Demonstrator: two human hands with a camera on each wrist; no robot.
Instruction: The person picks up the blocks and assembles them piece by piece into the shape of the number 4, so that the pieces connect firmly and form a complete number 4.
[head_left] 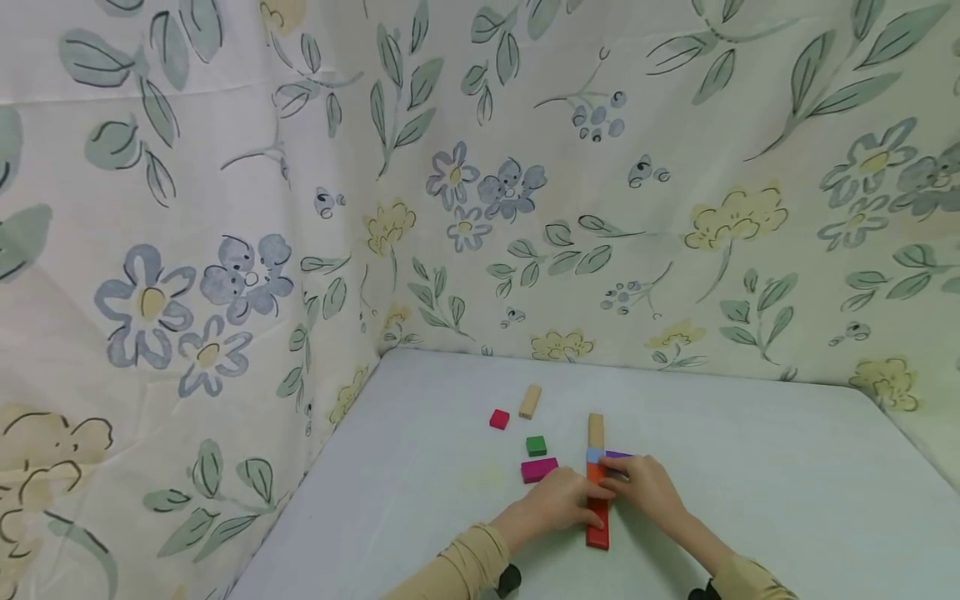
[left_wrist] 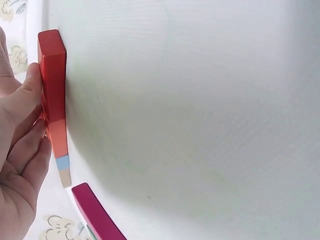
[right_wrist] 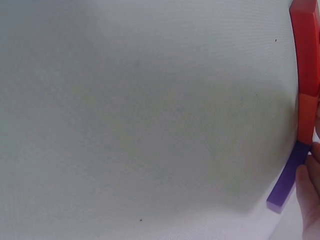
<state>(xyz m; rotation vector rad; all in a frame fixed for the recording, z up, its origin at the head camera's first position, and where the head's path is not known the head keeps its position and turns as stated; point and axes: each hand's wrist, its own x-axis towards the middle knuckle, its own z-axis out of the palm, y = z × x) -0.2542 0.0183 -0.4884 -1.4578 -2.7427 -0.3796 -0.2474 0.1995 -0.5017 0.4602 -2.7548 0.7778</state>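
A straight row of blocks lies on the white table: a red block (head_left: 597, 536) nearest me, then an orange block (head_left: 596, 472), a light blue block (head_left: 595, 454) and a natural wood block (head_left: 596, 429). My left hand (head_left: 558, 502) holds the red block, its index finger reaching across the top. At the row's right side, my right hand (head_left: 647, 487) touches the orange block with its fingertips; its exact hold is partly hidden. A purple block (right_wrist: 287, 180) branches off to the right beside the row, close to the right fingers.
Left of the row lie a magenta block (head_left: 538, 471), a green block (head_left: 536, 446), a small crimson block (head_left: 499, 419) and another natural wood block (head_left: 530, 402). Flower-printed cloth (head_left: 480, 275) hangs behind and at the left of the table (head_left: 750, 467).
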